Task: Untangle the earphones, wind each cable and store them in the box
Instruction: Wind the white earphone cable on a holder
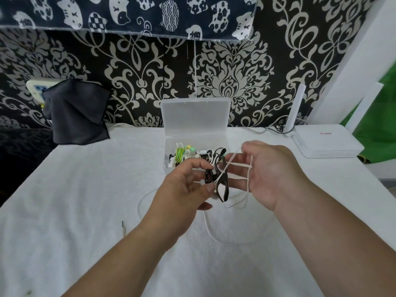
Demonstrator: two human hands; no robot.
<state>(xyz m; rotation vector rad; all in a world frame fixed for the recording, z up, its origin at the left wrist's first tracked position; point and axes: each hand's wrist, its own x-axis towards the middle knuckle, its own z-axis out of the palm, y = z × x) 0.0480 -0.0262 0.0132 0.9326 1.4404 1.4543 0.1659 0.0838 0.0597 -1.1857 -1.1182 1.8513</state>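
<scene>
My left hand (186,185) pinches the black ear-hook earpieces (221,185) of a white-cabled earphone above the table. The white cable (237,166) runs from them to my right hand (270,172), where it lies wrapped in loops around the fingers. The rest of the cable trails down onto the white cloth, ending in a jack plug (123,226) at the left. Behind my hands stands the clear plastic box (169,146), lid up, with green, white and black wound earphones (182,154) inside.
A white router (327,144) with an upright antenna sits at the back right. A dark cloth (77,112) hangs over a wall socket at the back left. White cloth (75,200) covers the table; patterned wallpaper stands behind.
</scene>
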